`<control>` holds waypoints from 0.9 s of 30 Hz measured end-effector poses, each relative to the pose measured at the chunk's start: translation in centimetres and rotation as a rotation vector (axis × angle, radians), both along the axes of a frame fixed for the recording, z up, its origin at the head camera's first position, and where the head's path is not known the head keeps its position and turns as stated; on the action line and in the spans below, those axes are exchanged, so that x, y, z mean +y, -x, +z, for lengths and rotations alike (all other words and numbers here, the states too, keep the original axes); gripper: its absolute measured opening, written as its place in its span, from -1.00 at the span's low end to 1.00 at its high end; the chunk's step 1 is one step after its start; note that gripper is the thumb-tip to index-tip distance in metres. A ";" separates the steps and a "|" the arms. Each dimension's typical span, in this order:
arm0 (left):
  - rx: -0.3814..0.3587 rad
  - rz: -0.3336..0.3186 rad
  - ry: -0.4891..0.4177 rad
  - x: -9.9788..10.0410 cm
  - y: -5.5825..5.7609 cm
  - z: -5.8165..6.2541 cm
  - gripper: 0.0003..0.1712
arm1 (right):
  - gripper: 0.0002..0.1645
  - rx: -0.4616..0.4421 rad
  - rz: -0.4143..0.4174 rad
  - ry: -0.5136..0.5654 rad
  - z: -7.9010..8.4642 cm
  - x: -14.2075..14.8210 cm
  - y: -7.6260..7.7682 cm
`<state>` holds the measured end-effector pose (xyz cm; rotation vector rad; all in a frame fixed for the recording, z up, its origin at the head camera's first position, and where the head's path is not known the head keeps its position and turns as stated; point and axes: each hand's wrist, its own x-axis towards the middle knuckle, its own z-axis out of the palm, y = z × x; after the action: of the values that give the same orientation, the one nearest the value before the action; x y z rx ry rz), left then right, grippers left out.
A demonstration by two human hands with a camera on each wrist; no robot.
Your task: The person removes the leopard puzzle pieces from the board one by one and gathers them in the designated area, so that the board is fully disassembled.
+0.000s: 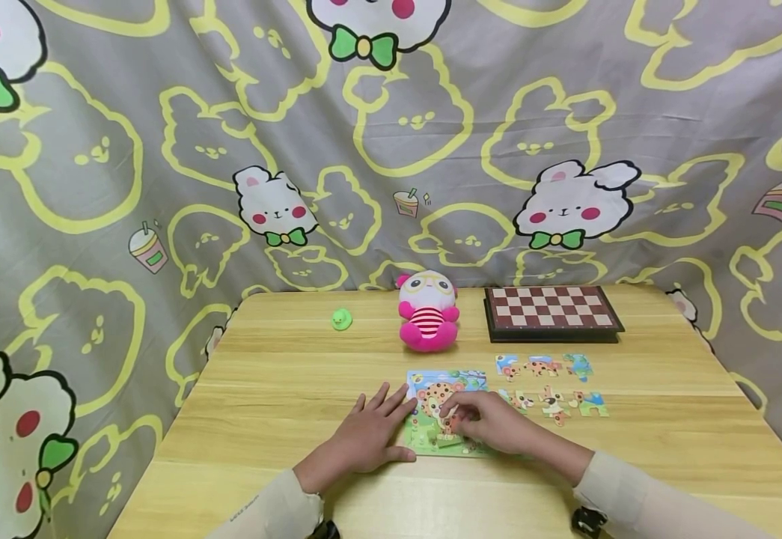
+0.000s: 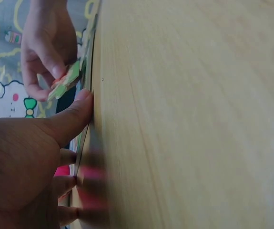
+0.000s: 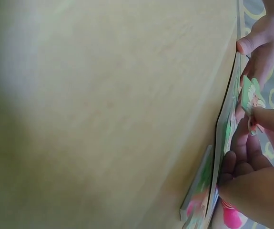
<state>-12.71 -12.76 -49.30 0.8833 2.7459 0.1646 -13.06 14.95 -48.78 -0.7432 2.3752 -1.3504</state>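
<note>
A jigsaw puzzle board point(image 1: 419, 443) with a spotted cartoon animal lies on the table point(image 1: 283, 404). My left hand point(image 1: 367, 434) has its fingers spread along the board's left side, the thumb at its lower left corner. Over the board, my right hand point(image 1: 492, 423) pinches a jigsaw piece point(image 3: 248, 95) between thumb and fingers. That piece, green with some orange, is tilted and raised off the board in both wrist views. Part of the picture is hidden under the right hand.
Several loose jigsaw pieces point(image 1: 542, 367) lie in two rows right of the board. Behind stand a pink and white plush toy point(image 1: 429, 318), a small green duck point(image 1: 341, 320) and a checkered game board point(image 1: 552, 308). A patterned curtain point(image 1: 377, 180) hangs beyond the table.
</note>
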 end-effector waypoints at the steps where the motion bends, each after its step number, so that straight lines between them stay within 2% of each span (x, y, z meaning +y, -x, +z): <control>1: 0.000 0.000 0.001 0.0 0.0 0.0 0.06 | -0.78 -0.001 -0.006 0.006 0.0 0.0 0.0; 11: -0.001 -0.001 0.006 0.1 0.0 0.1 0.05 | -0.80 0.021 -0.059 0.010 0.0 0.3 -0.1; 20: 0.000 -0.001 -0.001 0.1 -0.1 0.3 0.05 | -0.82 -0.017 -0.071 0.055 0.2 1.3 -0.3; 27: 0.000 -0.007 -0.014 0.1 -0.2 0.4 0.04 | -0.83 -0.024 -0.090 0.031 0.1 2.7 -0.9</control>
<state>-12.52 -12.70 -48.87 0.8969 2.7444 0.1829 -12.18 17.70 -48.63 -0.6320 2.4004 -1.4267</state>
